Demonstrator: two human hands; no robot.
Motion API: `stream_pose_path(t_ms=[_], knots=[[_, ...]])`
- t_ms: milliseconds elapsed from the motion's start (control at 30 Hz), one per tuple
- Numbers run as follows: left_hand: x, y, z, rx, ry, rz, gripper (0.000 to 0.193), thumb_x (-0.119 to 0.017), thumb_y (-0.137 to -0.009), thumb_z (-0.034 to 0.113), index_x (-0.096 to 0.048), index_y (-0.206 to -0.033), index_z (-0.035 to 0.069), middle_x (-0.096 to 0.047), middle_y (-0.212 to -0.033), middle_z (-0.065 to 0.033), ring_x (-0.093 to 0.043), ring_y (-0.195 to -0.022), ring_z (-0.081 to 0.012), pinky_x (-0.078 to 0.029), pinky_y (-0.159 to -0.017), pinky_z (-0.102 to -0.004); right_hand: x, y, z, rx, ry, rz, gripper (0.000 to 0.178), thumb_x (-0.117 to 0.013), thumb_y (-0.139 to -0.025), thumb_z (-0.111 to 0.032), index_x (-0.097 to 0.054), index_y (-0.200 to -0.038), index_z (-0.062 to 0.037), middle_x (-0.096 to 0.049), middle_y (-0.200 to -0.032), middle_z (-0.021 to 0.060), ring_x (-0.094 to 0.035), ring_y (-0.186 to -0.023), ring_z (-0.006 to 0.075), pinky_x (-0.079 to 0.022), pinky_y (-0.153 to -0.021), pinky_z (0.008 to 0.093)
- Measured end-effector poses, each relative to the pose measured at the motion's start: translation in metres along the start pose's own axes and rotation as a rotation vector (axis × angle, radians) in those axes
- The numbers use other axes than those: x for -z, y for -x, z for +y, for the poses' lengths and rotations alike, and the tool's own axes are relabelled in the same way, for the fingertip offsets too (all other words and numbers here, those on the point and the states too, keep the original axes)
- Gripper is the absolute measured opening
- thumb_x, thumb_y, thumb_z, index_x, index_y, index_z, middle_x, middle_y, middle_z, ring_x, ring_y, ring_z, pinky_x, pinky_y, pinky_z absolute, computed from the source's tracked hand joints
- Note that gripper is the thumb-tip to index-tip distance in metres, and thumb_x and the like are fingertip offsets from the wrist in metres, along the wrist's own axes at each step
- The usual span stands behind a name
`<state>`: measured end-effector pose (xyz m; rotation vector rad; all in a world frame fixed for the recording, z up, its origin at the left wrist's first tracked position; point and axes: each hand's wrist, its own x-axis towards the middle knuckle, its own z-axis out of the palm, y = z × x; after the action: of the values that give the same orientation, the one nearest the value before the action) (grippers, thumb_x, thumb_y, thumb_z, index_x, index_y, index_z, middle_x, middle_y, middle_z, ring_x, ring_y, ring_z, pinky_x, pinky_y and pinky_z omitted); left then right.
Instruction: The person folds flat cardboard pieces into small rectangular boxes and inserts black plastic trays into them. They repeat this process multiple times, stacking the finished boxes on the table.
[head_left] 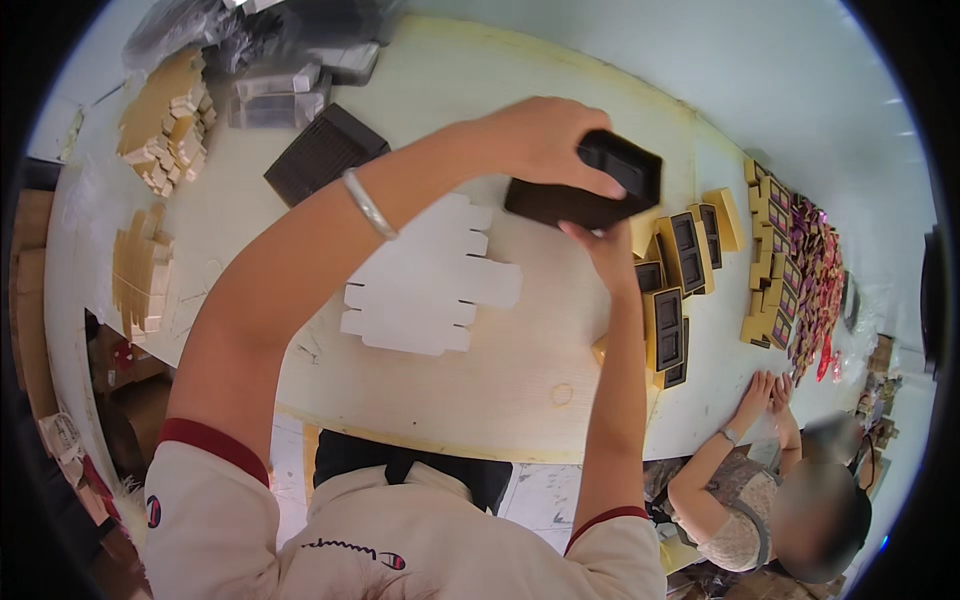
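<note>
Two lots of black trays (565, 205), at least five gold boxes (728, 220), one co-worker (735, 515).

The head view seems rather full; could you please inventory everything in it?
table: one, pale, centre
held block: one, black, between both hands
ribbed block: one, black, beyond left forearm
card blanks: uncertain count, white, table centre
boxes with dark inserts: several, yellow, right of centre
farther boxes: many, yellow, far right
small packets: many, reddish, beside farther boxes
flat card piles: two, tan, left
plastic packaging: some, clear and grey, upper left
cardboard: some, brown, left rim
co-worker: one, pale top, lower right
shirt: one, cream with red cuffs, lower edge
bangle: one, silver, left wrist
left hand: one, bare, on held block
right hand: one, bare, at its near side
</note>
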<state>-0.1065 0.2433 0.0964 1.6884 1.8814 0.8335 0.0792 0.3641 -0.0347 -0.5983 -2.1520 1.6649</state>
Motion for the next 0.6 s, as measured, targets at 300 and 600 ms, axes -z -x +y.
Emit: stream_pose_path(t_ms=[300,600], knots=[[-0.048,0.025,0.062,-0.113,-0.212,0.226,0.077,-0.058,-0.077,0.068,-0.059,-0.118,0.003,-0.061,-0.11,-0.0183,-0.059,-0.104,-0.0348,-0.047,-0.086,-0.0425,0.033,0.089,-0.015,-0.057,0.092,0.058,0.061,-0.078,-0.075,0.0,-0.046,-0.127,0.0024,-0.057,-0.118,0.0059,-0.055,-0.106,0.0151,-0.044,-0.091,0.0277],[-0.046,0.25,0.082,-0.423,0.744,0.322,0.054,-0.057,-0.086,0.058,-0.06,-0.094,0.005,-0.061,-0.093,-0.0117,-0.059,-0.088,-0.022,-0.046,-0.079,-0.0326,-0.007,0.172,-0.015,0.361,0.243,0.457,0.071,-0.069,-0.079,-0.001,-0.034,-0.14,-0.007,-0.043,-0.138,0.0155,-0.041,-0.129,0.0282,-0.037,-0.104,0.0412]])
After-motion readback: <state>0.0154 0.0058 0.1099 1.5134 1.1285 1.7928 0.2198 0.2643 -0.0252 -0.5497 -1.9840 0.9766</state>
